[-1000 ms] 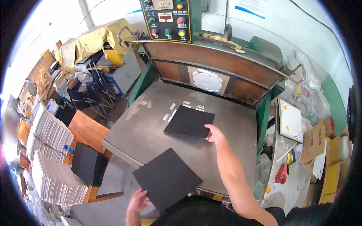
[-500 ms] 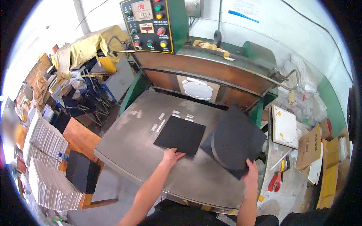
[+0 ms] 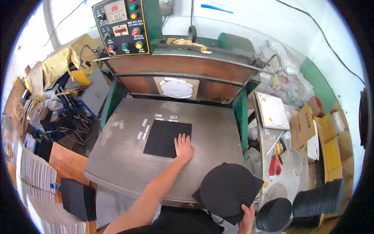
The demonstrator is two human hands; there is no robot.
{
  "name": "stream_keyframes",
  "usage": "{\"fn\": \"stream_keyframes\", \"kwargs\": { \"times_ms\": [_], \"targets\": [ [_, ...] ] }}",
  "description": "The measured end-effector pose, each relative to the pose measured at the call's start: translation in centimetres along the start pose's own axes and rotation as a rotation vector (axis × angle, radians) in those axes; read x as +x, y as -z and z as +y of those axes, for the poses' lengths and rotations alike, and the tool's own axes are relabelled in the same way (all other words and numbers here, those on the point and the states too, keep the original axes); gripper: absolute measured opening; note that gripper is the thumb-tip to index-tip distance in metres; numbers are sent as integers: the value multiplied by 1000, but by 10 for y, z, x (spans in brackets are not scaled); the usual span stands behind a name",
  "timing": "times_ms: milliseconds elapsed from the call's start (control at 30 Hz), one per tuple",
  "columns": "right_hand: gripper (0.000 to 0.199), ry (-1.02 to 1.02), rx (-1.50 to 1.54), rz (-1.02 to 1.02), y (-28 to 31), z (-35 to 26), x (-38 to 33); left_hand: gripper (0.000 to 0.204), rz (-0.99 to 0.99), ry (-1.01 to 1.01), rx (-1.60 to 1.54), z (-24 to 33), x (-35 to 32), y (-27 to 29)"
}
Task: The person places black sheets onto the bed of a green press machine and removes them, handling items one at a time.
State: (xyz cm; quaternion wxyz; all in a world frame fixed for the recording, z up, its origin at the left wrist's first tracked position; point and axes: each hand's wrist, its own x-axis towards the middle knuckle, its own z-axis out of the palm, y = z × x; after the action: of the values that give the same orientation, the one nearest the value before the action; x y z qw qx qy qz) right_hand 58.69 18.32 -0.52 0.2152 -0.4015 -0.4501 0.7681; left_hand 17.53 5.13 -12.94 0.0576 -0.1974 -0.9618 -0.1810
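Note:
My left hand [image 3: 184,148] lies with fingers stretched out on the right edge of a black square sheet [image 3: 161,140]. That sheet rests on the grey metal bed [image 3: 128,163] of a press, beside several small pale strips [image 3: 145,122] along its left and far sides. My right hand [image 3: 246,219] grips a black round disc [image 3: 226,189] at its near right edge, over the front right of the bed. Black corners stick out from under the disc. On the press's upright orange-brown face is a pale board with a white-rimmed oval [image 3: 176,88].
A control box [image 3: 121,29] with coloured buttons stands above the press. At right, a side bench [image 3: 288,171] bears red-handled scissors [image 3: 275,165]; stacked black discs [image 3: 274,214] stand nearby. White sheet stacks [image 3: 37,171] and black squares [image 3: 79,199] are at left.
My right hand has drawn the black disc and the cornered piece toward me, off to the near right. My left hand has shifted from the square sheet's near edge onto its right side.

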Motion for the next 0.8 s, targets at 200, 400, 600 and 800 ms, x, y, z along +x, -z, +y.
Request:
{"fn": "stream_keyframes", "kwargs": {
  "times_ms": [200, 400, 600, 800],
  "targets": [
    [45, 68, 171, 115, -13, -2, -77, 53, -56, -22, -24, -11, 9, -13],
    [36, 21, 219, 219, 29, 38, -101, 58, -1380, 261, -1600, 71, -111, 91],
    [23, 29, 168, 225, 117, 63, -131, 44, -1442, -9, -1291, 139, -216, 110],
    [24, 156, -113, 728, 236, 3, -269, 37, -1304, 116, -1435, 239, -228, 63]
  ]
}}
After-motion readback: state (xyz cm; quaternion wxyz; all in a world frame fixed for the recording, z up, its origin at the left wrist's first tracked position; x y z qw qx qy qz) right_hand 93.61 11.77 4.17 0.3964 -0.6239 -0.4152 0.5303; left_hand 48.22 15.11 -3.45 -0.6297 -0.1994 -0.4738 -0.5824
